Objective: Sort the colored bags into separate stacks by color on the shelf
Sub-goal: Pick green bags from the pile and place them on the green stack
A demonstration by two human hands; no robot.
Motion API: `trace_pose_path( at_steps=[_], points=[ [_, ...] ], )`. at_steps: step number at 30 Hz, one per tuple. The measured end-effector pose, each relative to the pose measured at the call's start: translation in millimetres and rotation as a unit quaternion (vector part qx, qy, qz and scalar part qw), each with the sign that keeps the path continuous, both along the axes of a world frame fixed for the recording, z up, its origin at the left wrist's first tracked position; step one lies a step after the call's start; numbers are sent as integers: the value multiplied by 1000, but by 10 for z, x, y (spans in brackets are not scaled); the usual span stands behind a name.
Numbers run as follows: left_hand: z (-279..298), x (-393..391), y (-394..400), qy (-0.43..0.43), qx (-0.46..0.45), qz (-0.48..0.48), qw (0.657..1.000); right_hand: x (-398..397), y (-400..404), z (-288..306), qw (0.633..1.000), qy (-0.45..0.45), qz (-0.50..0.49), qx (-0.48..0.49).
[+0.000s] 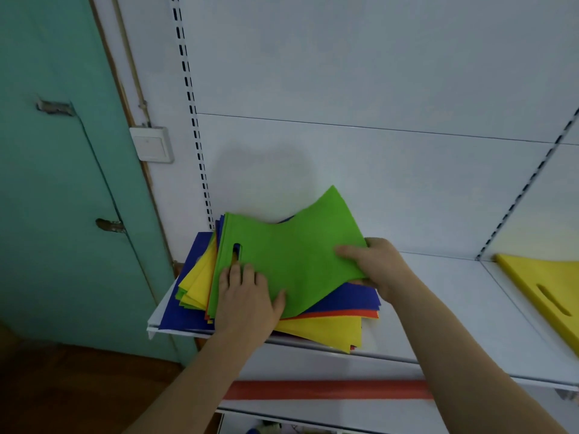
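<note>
On shelf point(438, 292) | right hand point(379, 267) pinches green bag point(291, 255) | left hand point(247, 296) presses it flat | no legible writing

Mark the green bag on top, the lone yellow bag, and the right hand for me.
green bag point(291, 258), head view, middle of its face.
yellow bag point(545, 286), head view, flat face above handle slot.
right hand point(376, 264), head view, back of hand.

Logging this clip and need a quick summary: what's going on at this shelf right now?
A person is sorting a mixed pile of colored bags on a white shelf. The right hand pinches the right edge of the top green bag, lifting that side, while the left hand rests flat on its near left corner by the handle slot. Blue, orange and yellow bags lie fanned underneath. A yellow bag already lies apart at the far right of the shelf. No separate green stack is visible.
</note>
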State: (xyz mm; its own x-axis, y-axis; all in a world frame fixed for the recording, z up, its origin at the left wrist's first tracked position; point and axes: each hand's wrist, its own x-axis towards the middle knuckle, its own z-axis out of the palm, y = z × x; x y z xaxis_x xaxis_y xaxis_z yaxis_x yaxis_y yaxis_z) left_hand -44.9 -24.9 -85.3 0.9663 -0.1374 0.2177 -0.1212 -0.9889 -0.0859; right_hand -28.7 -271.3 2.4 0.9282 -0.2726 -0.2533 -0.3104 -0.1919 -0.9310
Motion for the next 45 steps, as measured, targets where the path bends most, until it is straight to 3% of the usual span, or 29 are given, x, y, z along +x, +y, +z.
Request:
trace_pose_path(
  at_steps=[3,4,11,15,17,19,23,24,28,32,39,45],
  points=[
    [7,-11,-9,-6,1,-10,1000,159,-31,15,962,14,61,-267],
    [10,-9,-14,-4,1,-15,1000,198,-33,27,946,27,75,-315],
    [70,33,13,31,-6,-27,999,368,-223,-79,957,61,80,-272],
    [181,155,69,-12,-79,-8,997,315,-307,-75,921,-71,77,-376],
    [256,269,131,-56,-160,16,985,218,-376,-82,919,-166,39,-357],
    [349,406,182,-81,-302,41,949,95,-458,-90,931,-228,-2,-284],
    [551,668,174,-6,-611,70,789,-136,-588,-71,943,-295,-53,-146],
    [592,704,155,3,-629,64,775,-174,-609,-70,942,-301,-58,-133],
    [679,776,84,-76,-591,17,803,-238,-649,-123,935,-321,-85,-127],
    [755,753,12,-111,-635,-47,763,-225,-635,-183,929,-332,-113,-121],
    [565,667,-42,-14,-680,-111,725,-142,-713,-554,953,-273,-108,-76],
    [655,622,-32,34,-706,-131,695,-83,-669,-542,934,-295,-169,-109]
  ],
)
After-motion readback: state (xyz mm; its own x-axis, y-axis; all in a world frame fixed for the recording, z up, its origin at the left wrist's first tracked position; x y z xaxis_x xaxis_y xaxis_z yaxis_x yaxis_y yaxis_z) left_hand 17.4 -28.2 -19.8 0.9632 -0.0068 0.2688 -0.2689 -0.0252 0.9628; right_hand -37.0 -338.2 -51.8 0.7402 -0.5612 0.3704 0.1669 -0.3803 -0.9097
